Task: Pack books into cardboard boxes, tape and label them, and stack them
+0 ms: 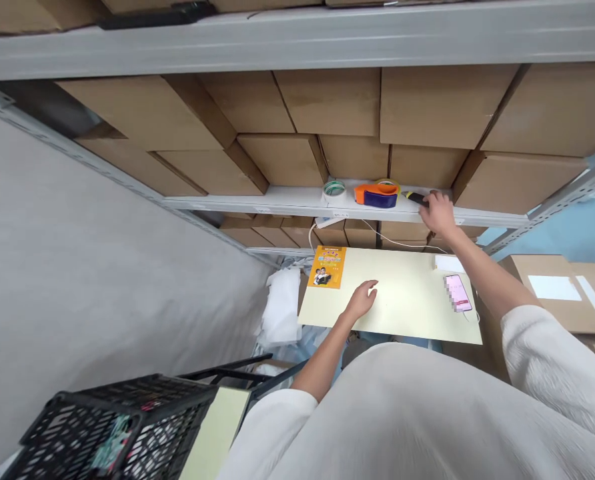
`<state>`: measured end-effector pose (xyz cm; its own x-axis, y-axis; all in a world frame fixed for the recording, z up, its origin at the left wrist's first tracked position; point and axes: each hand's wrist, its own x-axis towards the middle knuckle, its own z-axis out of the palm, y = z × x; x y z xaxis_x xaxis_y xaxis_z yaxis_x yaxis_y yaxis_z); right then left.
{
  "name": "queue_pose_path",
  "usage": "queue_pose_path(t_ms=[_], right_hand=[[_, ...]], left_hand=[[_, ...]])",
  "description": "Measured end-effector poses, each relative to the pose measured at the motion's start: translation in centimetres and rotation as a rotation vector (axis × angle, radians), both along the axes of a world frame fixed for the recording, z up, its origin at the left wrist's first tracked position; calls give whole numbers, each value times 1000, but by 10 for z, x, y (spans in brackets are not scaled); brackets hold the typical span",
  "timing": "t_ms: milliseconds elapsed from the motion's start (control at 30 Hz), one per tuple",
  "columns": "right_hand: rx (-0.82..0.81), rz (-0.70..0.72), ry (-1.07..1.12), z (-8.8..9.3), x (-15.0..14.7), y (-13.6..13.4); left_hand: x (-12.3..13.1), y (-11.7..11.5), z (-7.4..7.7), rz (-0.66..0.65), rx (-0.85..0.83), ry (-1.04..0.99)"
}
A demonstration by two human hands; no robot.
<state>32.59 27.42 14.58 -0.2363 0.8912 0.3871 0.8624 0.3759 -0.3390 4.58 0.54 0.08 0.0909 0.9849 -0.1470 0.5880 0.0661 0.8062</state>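
Right hand [437, 212] up at the grey shelf [287, 198], grip curled onto a black-and-yellow tool [415, 197] lying on the shelf edge; fully pinched or only touching, cannot tell. Just left of the tool, an orange-and-blue tape dispenser [376, 195], then a tape roll [333, 189], both on the same shelf below stacked cardboard boxes [327, 107]. Left hand [361, 300] flat on the pale table [407, 313], grip spread and holding nothing. Near it on the table, an orange booklet [327, 267]; at the right edge, a phone [458, 293]. Black crate [112, 427] at lower left.
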Motion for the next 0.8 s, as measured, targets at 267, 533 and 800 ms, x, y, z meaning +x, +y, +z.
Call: queue_pose_path(t_ms=[267, 533, 800], right_hand=[[-91, -96, -55, 2, 2, 20], [-19, -211, 94, -39, 58, -115], [-666, -532, 75, -163, 90, -252]], left_hand=[[-2, -5, -2, 30, -43, 5], [34, 6, -12, -110, -126, -37], [55, 10, -19, -187, -154, -12]])
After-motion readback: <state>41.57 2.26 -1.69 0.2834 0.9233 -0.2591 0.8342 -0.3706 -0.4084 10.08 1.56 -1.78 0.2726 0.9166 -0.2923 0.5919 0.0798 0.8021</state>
